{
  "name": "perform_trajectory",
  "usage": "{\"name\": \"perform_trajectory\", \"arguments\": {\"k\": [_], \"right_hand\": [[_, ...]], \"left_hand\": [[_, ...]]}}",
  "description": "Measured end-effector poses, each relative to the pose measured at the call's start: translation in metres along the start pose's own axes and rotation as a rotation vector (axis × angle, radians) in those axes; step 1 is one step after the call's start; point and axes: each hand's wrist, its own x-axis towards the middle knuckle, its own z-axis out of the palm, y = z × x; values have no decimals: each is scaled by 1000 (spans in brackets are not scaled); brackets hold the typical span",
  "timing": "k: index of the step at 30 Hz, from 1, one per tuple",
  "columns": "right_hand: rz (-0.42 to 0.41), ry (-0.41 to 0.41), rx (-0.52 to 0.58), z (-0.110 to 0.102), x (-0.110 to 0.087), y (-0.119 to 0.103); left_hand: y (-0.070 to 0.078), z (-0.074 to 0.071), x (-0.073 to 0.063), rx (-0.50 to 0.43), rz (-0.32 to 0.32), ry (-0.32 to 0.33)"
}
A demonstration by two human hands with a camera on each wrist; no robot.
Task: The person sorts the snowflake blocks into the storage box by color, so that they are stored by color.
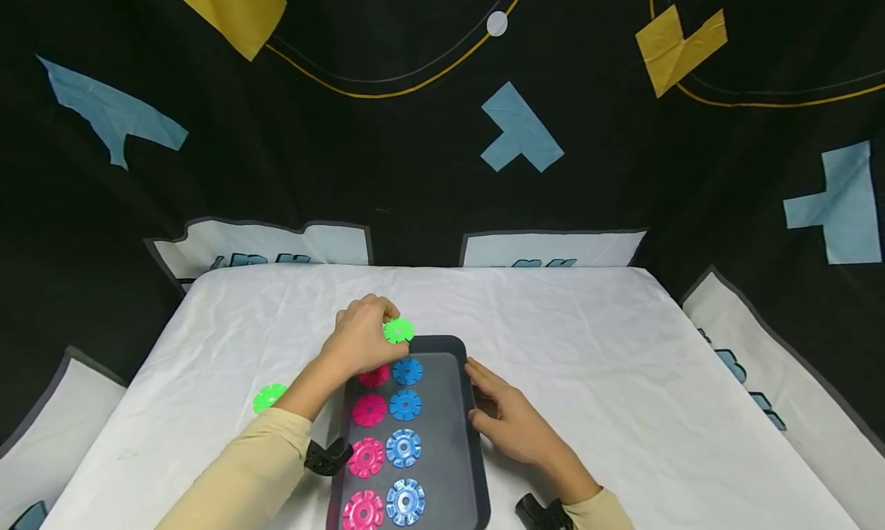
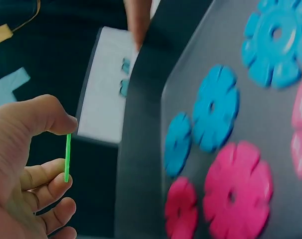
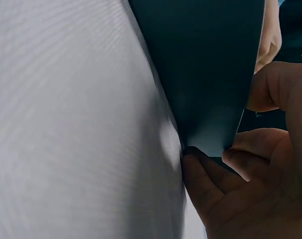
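My left hand (image 1: 364,336) pinches a green notched disc (image 1: 399,330) between thumb and fingers, above the far left corner of a dark grey tray (image 1: 445,422). In the left wrist view that green disc (image 2: 68,158) appears edge-on. On the tray lie a column of pink notched discs (image 1: 366,458) at the left and a column of blue notched discs (image 1: 404,448) beside it. My right hand (image 1: 512,422) touches the tray's right side near its far end; in the right wrist view its fingertips (image 3: 193,155) rest against the tray wall (image 3: 206,89).
Another green disc (image 1: 268,397) lies on the white tablecloth (image 1: 588,361), left of the tray and partly behind my left forearm. Beyond the table hangs a black cloth (image 1: 387,169) with blue and yellow patches.
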Motion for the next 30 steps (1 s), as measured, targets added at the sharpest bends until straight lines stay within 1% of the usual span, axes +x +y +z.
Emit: {"name": "perform_trajectory", "arguments": {"k": [2, 4, 8, 10, 13, 17, 21, 26, 30], "right_hand": [[5, -7, 3, 0, 1, -1], [8, -13, 3, 1, 2, -2], [6, -25, 3, 2, 4, -1], [5, -31, 8, 3, 5, 0], [2, -32, 13, 5, 5, 0], [1, -29, 12, 5, 5, -1], [1, -22, -7, 4, 5, 0], [1, -14, -14, 2, 3, 3], [4, -1, -20, -1, 0, 5]], "left_hand": [[7, 9, 1, 16, 23, -38], [13, 17, 1, 48, 56, -89], [20, 35, 2, 114, 111, -181], [21, 42, 3, 142, 124, -209], [22, 50, 3, 178, 129, -229], [22, 56, 2, 208, 136, -219], [21, 58, 2, 208, 145, -199], [18, 56, 0, 164, 154, -171], [15, 45, -2, 86, 162, -121]]}}
